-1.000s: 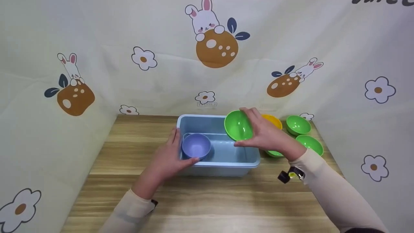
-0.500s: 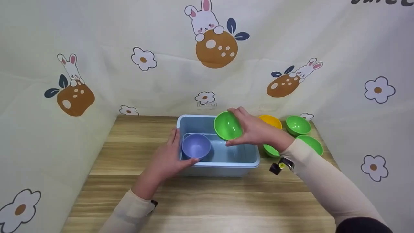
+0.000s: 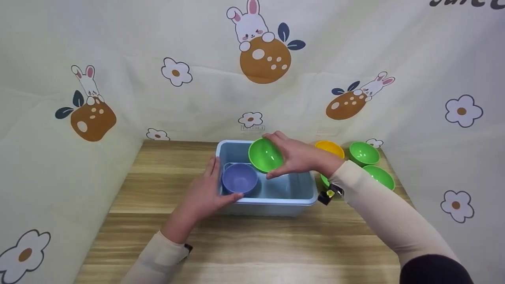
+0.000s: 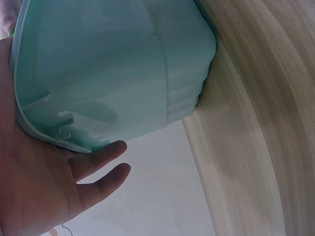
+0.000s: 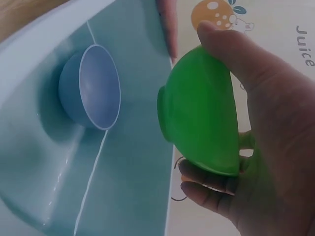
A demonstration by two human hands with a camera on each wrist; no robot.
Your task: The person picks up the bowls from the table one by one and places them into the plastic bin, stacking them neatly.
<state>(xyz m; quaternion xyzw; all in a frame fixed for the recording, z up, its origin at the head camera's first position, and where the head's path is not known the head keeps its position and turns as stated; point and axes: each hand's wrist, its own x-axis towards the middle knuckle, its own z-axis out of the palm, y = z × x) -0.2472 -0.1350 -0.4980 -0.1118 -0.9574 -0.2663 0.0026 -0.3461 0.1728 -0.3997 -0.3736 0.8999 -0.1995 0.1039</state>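
Note:
A light blue plastic tub (image 3: 276,200) stands on the wooden table. My left hand (image 3: 199,193) rests at its left front corner, thumb along the front rim and fingers against the left side. In the left wrist view two fingers (image 4: 106,184) stretch out nearly straight past the tub wall. Over the tub, my right hand (image 3: 296,156) holds a green bowl (image 3: 263,154), tilted with its hollow toward the palm. The right wrist view shows the thumb on one side of this bowl (image 5: 197,113) and fingers on the other. A purple bowl (image 3: 240,179) sits inside the tub's left end.
Right of the tub are a yellow-orange bowl (image 3: 329,148) and several green bowls, one at the back (image 3: 363,153). The right forearm partly covers the others. A patterned cloth (image 3: 197,106) hangs around the table's back and sides.
My right hand has moved left with the green bowl, from the tub's right end toward the purple bowl. My left hand has stayed in place.

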